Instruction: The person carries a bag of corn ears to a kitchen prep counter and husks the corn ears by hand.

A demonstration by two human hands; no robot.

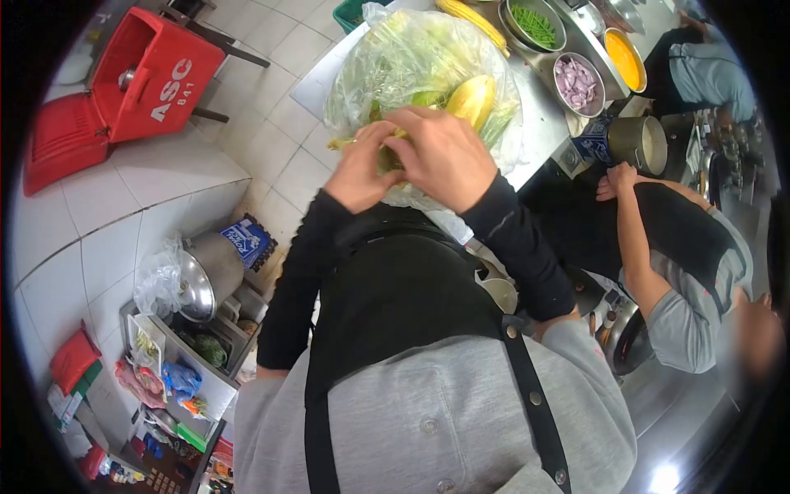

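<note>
My left hand (362,169) and my right hand (448,156) meet over a large clear plastic bag (374,62) on the metal table. The fingers of both are curled, with the fingertips close together. A yellow-green piece of produce (337,144) shows at the far side of my left hand; the fingers hide most of what is between them. Just beyond my right hand a thick yellow fruit or vegetable (471,100) lies on the bag. Green leafy pieces show around it.
A long yellow vegetable (476,23), a bowl of green beans (535,25), a bowl of chopped purple onions (578,85) and a bowl of orange liquid (625,59) stand at the far right. A co-worker (683,247) stands at right near a pot (640,144). A red cooler (156,74) is left.
</note>
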